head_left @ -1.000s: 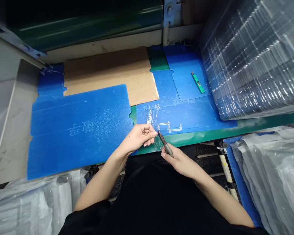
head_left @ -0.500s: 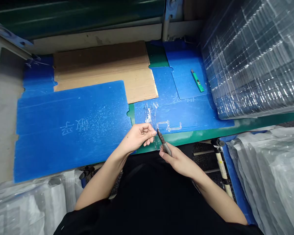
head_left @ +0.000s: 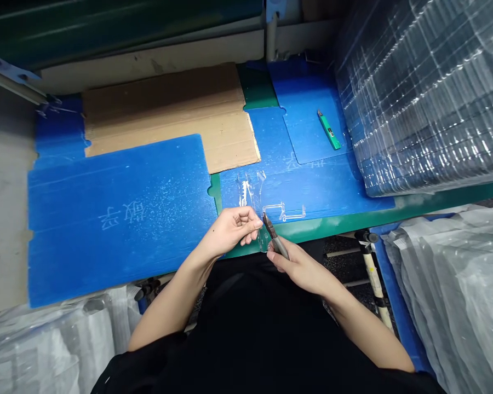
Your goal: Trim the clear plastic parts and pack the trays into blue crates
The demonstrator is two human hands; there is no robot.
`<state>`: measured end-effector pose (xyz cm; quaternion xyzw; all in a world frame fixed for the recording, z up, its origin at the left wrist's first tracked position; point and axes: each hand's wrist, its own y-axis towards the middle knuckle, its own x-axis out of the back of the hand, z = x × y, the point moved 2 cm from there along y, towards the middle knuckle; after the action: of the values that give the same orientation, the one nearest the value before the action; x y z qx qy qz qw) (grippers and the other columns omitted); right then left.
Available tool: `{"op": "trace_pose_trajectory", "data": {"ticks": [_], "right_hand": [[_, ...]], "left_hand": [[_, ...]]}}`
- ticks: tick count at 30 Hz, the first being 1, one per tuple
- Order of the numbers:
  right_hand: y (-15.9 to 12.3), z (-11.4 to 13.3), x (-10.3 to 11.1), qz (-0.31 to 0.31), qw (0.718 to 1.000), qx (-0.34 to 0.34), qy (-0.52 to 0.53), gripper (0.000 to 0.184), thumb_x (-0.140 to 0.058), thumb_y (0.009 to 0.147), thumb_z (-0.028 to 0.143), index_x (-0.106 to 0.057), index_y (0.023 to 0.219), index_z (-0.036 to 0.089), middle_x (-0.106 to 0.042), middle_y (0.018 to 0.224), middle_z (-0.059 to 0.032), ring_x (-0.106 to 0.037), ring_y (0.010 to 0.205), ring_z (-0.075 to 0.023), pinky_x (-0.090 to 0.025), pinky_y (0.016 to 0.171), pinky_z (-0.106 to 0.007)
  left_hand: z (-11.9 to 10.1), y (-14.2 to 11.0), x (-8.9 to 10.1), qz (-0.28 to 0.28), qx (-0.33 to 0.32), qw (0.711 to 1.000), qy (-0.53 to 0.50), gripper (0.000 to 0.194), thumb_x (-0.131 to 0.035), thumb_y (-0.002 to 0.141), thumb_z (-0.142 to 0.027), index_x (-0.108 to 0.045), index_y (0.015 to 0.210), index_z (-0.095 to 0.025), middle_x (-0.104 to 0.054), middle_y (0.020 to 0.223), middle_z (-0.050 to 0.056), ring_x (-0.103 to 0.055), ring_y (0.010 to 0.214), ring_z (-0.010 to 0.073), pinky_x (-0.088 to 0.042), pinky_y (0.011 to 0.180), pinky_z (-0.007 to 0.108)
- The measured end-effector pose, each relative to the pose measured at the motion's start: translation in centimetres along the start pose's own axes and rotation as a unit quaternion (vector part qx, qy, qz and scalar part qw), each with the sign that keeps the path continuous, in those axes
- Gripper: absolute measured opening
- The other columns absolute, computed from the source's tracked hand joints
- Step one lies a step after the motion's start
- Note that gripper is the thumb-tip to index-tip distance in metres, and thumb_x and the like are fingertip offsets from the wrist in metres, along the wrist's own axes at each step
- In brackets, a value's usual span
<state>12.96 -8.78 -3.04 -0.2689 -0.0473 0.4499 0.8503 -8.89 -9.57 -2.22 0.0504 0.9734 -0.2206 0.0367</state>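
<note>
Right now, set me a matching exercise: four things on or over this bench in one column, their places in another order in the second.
Things:
1. grey-handled metal pliers
2. slim green tool with a pointed tip
3. brown cardboard sheet
4. tall stack of clear plastic

Places:
A. flat, towards the back left
B. at the right side, rising high
C. in the right hand
D. lying on a flat blue sheet, between cardboard and stack

Pairs: 1-C, 2-D, 3-A, 4-B
</note>
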Motion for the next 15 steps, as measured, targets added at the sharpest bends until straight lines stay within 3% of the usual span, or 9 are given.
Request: {"op": "trace_pose_trajectory", "data": {"ticks": [7, 15], "right_hand": [[-0.1, -0.7, 0.6, 0.022, 0.999, -0.008, 0.033, 0.023, -0.06, 0.108, 0.043, -0.053, 0.098, 0.023, -0.045, 0.082, 0.0033, -0.044, 0.073, -0.0152, -0.041, 0.07, -0.03], [0.0, -2.1, 1.0, 0.108, 0.953, -0.056, 0.276, 0.05, -0.077, 0.095, 0.061, -0.042, 0.091, 0.024, -0.032, 0.07, 0.0098, -0.024, 0.058, -0.0083, -0.021, 0.056, -0.024]], "left_hand": [[-0.2, 0.4, -0.3, 0.02, 0.019, 1.0, -0.003, 0.04, -0.09, 0.09, -0.047, -0.065, 0.08, -0.016, -0.067, 0.065, 0.0, -0.056, 0.052, 0.0076, -0.043, 0.048, 0.017], [0.5, 2.1, -1.4, 0.054, 0.059, 0.996, -0.046, 0.049, -0.087, 0.09, -0.057, -0.062, 0.078, -0.016, -0.063, 0.061, -0.002, -0.048, 0.047, 0.0051, -0.034, 0.044, 0.016]]}}
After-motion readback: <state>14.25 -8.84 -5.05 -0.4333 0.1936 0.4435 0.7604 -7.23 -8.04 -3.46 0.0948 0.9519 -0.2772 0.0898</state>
